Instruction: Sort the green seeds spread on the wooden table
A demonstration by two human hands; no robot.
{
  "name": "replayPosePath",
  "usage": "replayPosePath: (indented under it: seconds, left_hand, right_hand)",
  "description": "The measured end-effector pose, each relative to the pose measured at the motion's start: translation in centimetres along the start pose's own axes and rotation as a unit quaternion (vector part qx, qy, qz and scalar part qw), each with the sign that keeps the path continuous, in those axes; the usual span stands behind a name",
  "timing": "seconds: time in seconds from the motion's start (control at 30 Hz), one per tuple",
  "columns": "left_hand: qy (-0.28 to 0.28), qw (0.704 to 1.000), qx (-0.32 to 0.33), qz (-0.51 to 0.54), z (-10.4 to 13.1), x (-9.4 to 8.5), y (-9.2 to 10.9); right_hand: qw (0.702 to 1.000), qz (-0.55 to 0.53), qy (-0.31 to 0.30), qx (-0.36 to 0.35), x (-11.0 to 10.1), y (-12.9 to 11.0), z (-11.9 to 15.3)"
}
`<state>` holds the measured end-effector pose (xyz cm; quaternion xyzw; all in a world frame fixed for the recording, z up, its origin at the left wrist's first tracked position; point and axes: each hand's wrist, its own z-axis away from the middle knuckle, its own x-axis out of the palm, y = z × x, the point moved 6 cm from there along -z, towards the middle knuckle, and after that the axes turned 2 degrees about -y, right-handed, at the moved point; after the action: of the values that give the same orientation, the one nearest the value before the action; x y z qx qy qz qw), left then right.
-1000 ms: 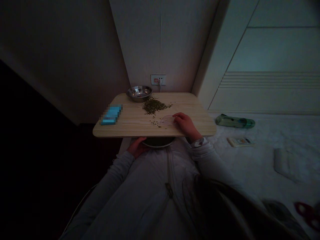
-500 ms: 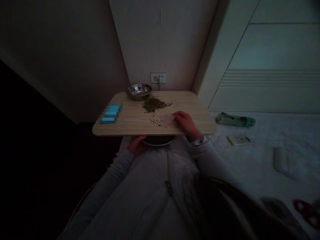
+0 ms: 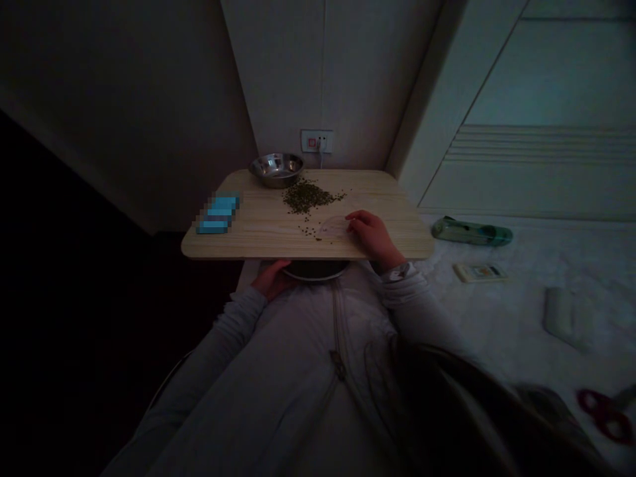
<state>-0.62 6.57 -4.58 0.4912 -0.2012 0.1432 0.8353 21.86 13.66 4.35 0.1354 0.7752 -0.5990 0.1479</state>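
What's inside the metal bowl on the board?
In the metal bowl, only its shiny inner wall and base show; no contents are distinguishable. The near rim hides part of the inside.

a home, dim: a wall socket [image 3: 317, 141], a panelled door [image 3: 546, 119] and a white bedspread [image 3: 527, 305] at right.

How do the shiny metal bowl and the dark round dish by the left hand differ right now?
The metal bowl stands on the board's far left part; the dark dish is below its near edge, with the left hand at its side.
The bowl is shiny inside; the dish looks dark within a pale rim.
The bowl's whole opening shows; the dish's is partly hidden.
Both look round.
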Motion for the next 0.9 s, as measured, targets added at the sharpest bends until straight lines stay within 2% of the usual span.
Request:
replayPosePath:
  seconds: [0.9]
  left_hand:
    - [-0.001,1.000,0.000,0.002,0.40,0.44,0.24]
  right_hand:
    - [1.000,0.006,0.003,-0.001,-0.22,-0.73,0.69]
